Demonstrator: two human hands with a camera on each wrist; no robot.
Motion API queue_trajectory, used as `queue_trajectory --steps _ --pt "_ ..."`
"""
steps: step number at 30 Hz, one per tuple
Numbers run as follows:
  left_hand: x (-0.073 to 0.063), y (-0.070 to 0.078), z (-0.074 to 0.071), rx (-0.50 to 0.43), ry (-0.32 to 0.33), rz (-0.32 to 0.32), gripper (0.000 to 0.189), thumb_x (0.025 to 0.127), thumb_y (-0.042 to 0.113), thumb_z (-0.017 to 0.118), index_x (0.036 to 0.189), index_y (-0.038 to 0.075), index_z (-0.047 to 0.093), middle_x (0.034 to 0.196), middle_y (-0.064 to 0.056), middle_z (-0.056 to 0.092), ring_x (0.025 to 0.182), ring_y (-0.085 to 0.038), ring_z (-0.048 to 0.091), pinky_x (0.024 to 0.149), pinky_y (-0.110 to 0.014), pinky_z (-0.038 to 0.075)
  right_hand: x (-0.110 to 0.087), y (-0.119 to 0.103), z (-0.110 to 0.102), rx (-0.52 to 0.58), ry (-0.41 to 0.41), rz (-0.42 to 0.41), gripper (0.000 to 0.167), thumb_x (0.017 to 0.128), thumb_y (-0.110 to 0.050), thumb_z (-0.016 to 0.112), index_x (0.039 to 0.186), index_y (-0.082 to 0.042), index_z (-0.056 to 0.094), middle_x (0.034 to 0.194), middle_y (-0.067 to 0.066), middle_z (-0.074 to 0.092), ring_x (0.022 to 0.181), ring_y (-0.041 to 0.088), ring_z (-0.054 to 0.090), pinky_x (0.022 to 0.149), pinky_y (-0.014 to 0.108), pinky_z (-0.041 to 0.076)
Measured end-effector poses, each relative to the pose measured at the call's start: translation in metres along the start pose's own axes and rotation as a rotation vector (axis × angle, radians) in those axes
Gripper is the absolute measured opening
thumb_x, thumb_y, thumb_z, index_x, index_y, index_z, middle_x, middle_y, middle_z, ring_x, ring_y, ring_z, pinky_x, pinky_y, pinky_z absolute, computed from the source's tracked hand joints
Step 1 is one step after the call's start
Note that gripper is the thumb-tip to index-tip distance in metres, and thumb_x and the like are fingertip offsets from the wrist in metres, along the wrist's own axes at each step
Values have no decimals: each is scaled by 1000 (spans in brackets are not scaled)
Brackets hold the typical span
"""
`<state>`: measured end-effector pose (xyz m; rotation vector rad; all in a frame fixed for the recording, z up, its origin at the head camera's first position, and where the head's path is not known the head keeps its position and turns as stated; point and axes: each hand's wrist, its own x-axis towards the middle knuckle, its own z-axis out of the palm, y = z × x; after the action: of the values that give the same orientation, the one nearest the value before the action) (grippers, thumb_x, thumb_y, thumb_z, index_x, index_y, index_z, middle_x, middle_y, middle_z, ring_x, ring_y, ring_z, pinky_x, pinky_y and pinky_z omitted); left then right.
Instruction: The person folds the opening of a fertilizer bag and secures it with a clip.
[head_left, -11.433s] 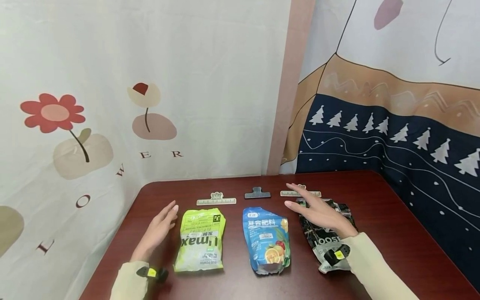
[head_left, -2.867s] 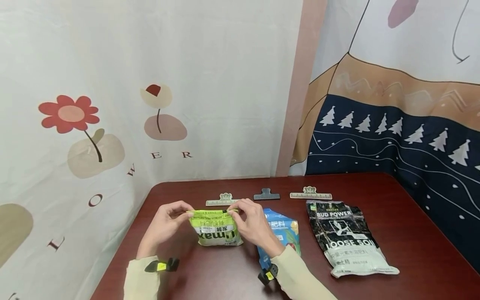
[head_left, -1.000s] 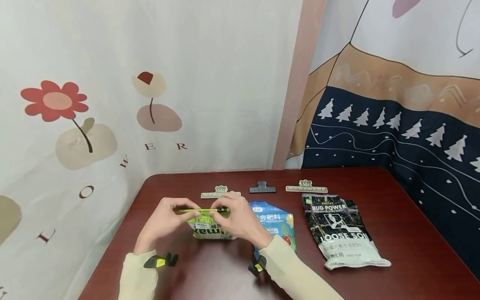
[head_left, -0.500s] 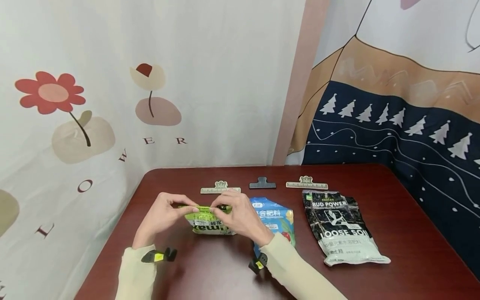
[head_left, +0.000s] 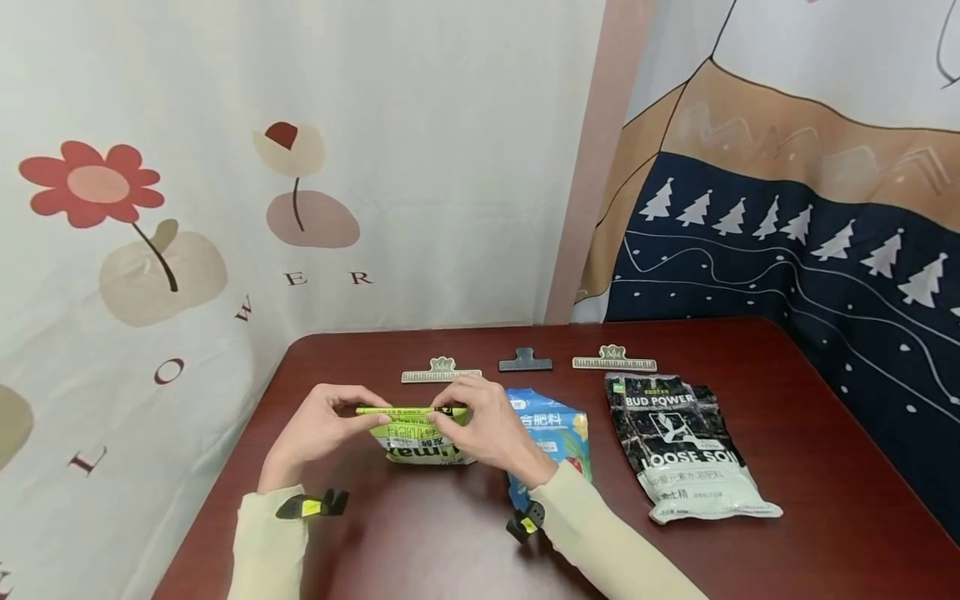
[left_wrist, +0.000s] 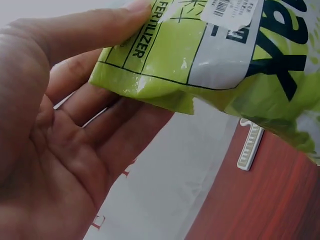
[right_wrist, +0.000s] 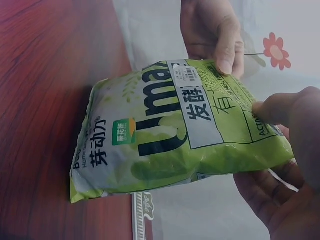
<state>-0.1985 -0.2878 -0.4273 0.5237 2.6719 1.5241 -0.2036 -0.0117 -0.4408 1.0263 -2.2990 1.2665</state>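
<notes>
A lime-green and white fertilizer bag is held with its lower end toward the table. Its top edge is flattened into a narrow strip across the top. My left hand pinches one end of that edge between thumb and fingers. The right hand grips the same edge further right, thumb on the near face. In the right wrist view the printed face of the bag shows between both hands. Under the thumb, in the left wrist view, a folded corner of the bag shows.
A blue pouch lies partly behind the right forearm, and a black and white soil bag lies at right. Behind stand a pale ruler-edged clip, a dark clip and another pale clip on the brown table.
Earliest, the green bag lay flat and both hands were free. Since then they took its top edge and raised and folded it. Lately the hands spread slightly apart along the edge.
</notes>
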Motion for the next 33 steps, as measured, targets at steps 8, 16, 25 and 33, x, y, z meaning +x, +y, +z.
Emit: queue_trajectory --steps 8,16,25,33 --pt "0 0 0 19 36 56 6 84 18 85 89 20 83 87 1 80 79 -12 72 65 -32 58 1 1 -1 9 -2 -41 7 93 -18 75 91 -19 80 87 -8 72 76 2 57 63 12 46" --pt "-1 -2 -1 25 25 5 11 83 25 87 93 23 83 86 1 79 76 -14 71 66 -35 59 -1 0 -3 38 -34 9 5 94 -22 76 93 -21 81 89 -10 72 76 3 57 61 14 49" --pt "-3 -11 -10 -30 46 18 10 85 16 84 95 14 82 89 -6 79 75 -23 71 65 -35 59 -3 8 -10 46 3 22 4 93 -18 76 93 -19 80 89 -8 70 83 4 63 67 17 55" --pt "-3 -13 -10 -14 91 3 10 83 19 86 92 16 83 87 -4 80 77 -24 71 61 -33 55 -3 9 -14 83 4 30 4 92 -20 78 93 -18 82 89 -6 72 86 7 64 66 20 58"
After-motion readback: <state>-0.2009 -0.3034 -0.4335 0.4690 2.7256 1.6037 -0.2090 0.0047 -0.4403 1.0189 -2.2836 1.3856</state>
